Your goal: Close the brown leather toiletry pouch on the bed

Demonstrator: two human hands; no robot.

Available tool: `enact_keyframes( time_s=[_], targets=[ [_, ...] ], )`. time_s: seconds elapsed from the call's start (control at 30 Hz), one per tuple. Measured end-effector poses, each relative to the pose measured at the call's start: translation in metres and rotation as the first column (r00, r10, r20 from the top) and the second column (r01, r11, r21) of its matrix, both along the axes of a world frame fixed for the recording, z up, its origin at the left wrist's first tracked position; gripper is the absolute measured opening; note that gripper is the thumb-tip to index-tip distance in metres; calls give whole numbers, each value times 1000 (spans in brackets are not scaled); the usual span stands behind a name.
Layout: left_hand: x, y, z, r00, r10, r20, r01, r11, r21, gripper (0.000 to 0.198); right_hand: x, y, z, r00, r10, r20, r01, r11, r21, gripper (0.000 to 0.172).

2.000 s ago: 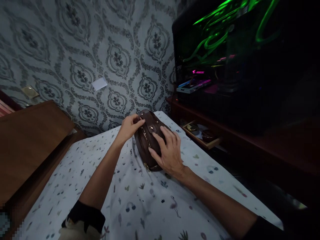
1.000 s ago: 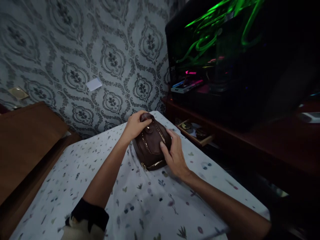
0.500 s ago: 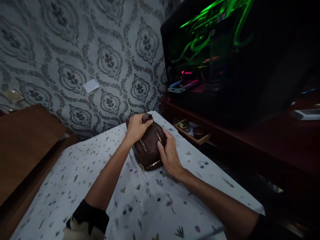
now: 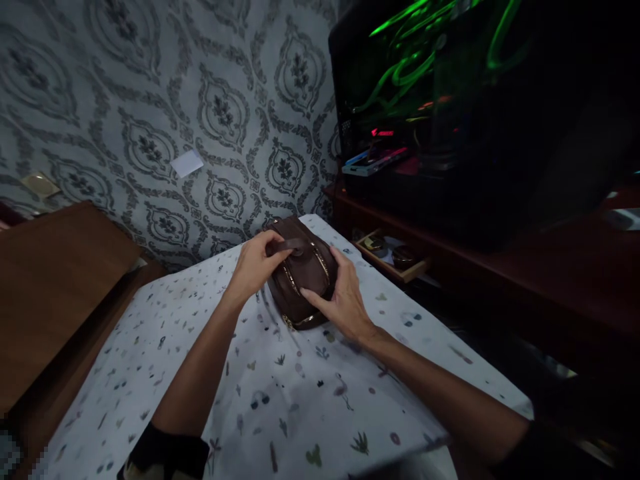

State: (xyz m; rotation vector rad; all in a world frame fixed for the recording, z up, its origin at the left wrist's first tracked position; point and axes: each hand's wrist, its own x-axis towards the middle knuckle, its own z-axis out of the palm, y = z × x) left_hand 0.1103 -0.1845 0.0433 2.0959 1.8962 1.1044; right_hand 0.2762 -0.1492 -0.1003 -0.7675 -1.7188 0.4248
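A dark brown leather-like bag (image 4: 305, 277) with gold zippers lies on a printed white sheet (image 4: 280, 400). My left hand (image 4: 260, 263) pinches the short carry handle (image 4: 287, 247) on its upper side between thumb and fingers. Round the bag's right side curves my right hand (image 4: 343, 297), the thumb resting across the top near a zipper and the fingers along the far edge. A gold zipper pull (image 4: 289, 322) shows at the bag's near corner.
To the right, an open drawer (image 4: 417, 270) with small items juts out below a dark red desk (image 4: 490, 273). A computer case (image 4: 400, 87) with green lights stands on it. A brown wooden board (image 4: 65, 287) is at left; patterned wallpaper (image 4: 220, 113) rises behind.
My left hand has shifted from lying over the bag's top to pinching the handle, which is bent leftward. The right thumb has slid left across the top of the bag.
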Motion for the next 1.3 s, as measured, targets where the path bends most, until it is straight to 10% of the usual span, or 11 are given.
enact_keyframes(
  time_s=[0.47,1.3],
  targets=[
    [3,-12,0,982,179,-56,-177,984,30,7,-2,5,-4,999,-22,34,20,999,50,95],
    [50,-6,4,939,-38,-343,66,995,70,10,8,9,-5,981,164,-102,-173,980,-93,71]
  ],
)
